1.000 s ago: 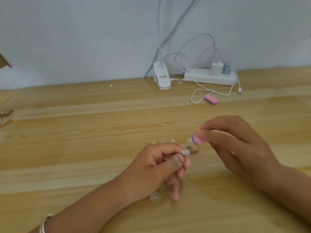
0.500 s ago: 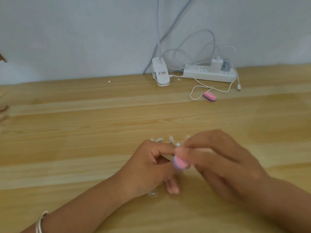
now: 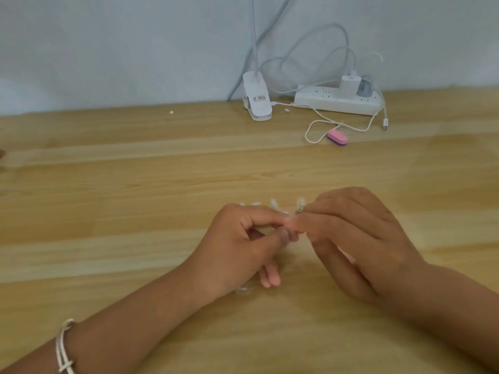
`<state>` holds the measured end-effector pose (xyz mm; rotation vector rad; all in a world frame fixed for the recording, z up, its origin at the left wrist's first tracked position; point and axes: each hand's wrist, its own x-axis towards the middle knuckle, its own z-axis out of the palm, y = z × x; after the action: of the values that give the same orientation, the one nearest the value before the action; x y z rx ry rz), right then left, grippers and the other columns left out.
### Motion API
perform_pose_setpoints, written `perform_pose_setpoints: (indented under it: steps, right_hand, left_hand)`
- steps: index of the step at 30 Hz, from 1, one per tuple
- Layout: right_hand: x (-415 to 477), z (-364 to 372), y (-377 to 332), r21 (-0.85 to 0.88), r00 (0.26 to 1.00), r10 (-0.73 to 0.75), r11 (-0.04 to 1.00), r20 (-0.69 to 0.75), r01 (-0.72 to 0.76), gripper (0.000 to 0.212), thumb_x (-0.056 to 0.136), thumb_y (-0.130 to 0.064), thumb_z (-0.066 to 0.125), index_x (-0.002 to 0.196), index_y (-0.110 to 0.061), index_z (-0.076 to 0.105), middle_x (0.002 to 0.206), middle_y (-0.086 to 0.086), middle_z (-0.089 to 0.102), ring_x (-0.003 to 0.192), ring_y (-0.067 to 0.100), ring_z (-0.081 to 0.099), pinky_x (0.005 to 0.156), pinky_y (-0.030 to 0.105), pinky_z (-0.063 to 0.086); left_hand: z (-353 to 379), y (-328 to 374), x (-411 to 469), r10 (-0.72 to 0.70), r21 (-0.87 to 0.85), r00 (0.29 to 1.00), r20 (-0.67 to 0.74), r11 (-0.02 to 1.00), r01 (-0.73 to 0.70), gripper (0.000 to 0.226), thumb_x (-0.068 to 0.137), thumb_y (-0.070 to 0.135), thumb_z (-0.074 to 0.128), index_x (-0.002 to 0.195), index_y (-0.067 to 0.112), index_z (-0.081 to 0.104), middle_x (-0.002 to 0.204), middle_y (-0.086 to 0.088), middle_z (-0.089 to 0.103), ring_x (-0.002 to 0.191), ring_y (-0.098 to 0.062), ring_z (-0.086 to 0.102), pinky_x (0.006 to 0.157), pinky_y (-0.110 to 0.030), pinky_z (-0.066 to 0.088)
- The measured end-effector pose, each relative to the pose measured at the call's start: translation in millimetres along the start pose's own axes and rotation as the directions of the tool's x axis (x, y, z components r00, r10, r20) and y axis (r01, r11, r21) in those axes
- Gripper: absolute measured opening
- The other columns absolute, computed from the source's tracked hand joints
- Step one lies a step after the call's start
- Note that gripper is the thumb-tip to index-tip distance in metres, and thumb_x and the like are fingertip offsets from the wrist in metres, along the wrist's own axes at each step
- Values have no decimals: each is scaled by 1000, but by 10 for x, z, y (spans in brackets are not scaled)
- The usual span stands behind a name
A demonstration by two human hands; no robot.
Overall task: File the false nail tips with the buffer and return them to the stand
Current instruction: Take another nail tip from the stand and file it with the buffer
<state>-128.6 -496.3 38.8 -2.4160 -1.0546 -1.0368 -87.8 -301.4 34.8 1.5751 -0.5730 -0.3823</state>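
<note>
1. Left hand (image 3: pixel 240 249): we see thumb and forefinger pinched on a pale sliver, the held nail tip (image 3: pixel 262 229) (blur hides whether the tip itself or its stem shows). The remaining fingers curl down toward the tabletop (image 3: pixel 108 211).
2. Right hand (image 3: pixel 359 238): the fingers are curled, and forefinger and thumb meet the left hand's pinch. We cannot tell what it holds, because the contact point is a pinkish smear.
3. Standing nail tips (image 3: pixel 274 204): a short row of whitish tips rises just behind the knuckles of both hands and is partly hidden by them.
4. Clear round piece (image 3: pixel 244 288): it lies on the wood under the heel of the left hand, just beside the lowered fingertips.
5. Pink buffer (image 3: pixel 337 137): pink over purple, it lies well apart from both hands, farther back and to the right, just beside a loop of white cable (image 3: pixel 313 128).
6. Far edge: the tabletop ends at the wall. There we find the clip lamp base (image 3: pixel 256 99) and the power strip (image 3: pixel 334 103), which carries two plugs.
7. Room for moving: a broad band of wood separates the hands from the pink buffer, and more wood runs from the left hand to the frame's left edge. The near edge lies out of view, where both forearms enter. A white bracelet (image 3: pixel 63 346) sits on the left wrist.
</note>
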Motion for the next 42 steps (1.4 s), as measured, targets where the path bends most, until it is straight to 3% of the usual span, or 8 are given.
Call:
perform_pose_setpoints:
  steps: [4, 13, 18, 24, 32, 36, 39, 42]
  right_hand:
    - [-47, -44, -205, 163, 994, -100, 982, 31, 94, 25, 95, -7, 51, 97, -7, 76, 90, 7, 68, 84, 24, 58, 87, 25, 43]
    - [-52, 13, -262, 257, 966, -95, 966, 242, 30, 20, 93, -15, 60, 93, -5, 77, 86, 8, 68, 80, 26, 60, 84, 25, 44]
    - [-47, 35, -369, 307, 885, -263, 941, 385, 146, 46, 109, -25, 28, 121, -17, 71, 105, 1, 68, 93, 20, 63, 85, 31, 49]
    - [-63, 71, -399, 295, 836, -297, 940, 461, 172, 29, 105, -29, 48, 113, -22, 74, 108, -2, 68, 94, 17, 61, 93, 25, 44]
    - [77, -139, 168, 153, 994, 111, 982, -12, -108, 26, 97, -19, 60, 84, -5, 77, 71, 2, 64, 64, 17, 52, 66, 24, 43]
    - [360, -134, 1137, -127, 817, 576, 812, 20, -569, 18, 100, -19, 56, 107, -15, 73, 97, 3, 68, 89, 20, 59, 81, 34, 47]
    - [399, 63, 1702, -312, 563, 777, 629, 281, -712, 34, 101, -30, 56, 130, -12, 62, 124, 11, 63, 112, 31, 58, 93, 39, 44]
    - [410, 252, 1814, -312, 499, 802, 590, 328, -745, 31, 98, -31, 62, 118, -7, 65, 119, 12, 65, 107, 31, 59, 92, 39, 47]
  left_hand:
    - [27, 22, -2, 41, 40, 998, -46, 998, -39, 14, 81, 23, 65, 85, 21, 78, 68, -19, 68, 44, -20, 62, 41, -20, 49]
    - [17, -55, 7, 57, -40, 997, -56, 997, -59, 12, 87, 11, 65, 88, 17, 76, 79, 1, 73, 41, -17, 62, 40, -21, 48]
    - [1, -70, 10, 45, -41, 997, -56, 998, -47, 19, 91, 3, 61, 91, 16, 75, 87, -2, 72, 43, -17, 63, 40, -24, 50]
    - [0, -67, 5, 36, -18, 998, -58, 999, -38, 18, 91, 6, 62, 91, 18, 76, 90, -3, 72, 45, -18, 65, 42, -27, 53]
    - [-5, 0, 6, 130, -20, 955, -268, 990, -141, 11, 85, 10, 65, 90, 6, 74, 89, -4, 74, 41, -23, 63, 40, -27, 50]
    - [-17, 31, 26, 148, -23, 930, -335, 986, -165, 11, 81, 11, 66, 88, 9, 75, 89, -2, 75, 40, -22, 61, 41, -25, 49]
    - [-21, 34, 19, 149, -19, 921, -360, 986, -167, 10, 82, 6, 67, 88, 9, 75, 88, -4, 76, 39, -23, 61, 42, -24, 49]
    - [-37, 34, 16, 143, -2, 921, -363, 988, -155, 13, 83, 4, 68, 87, 13, 76, 87, -4, 76, 39, -22, 61, 42, -24, 48]
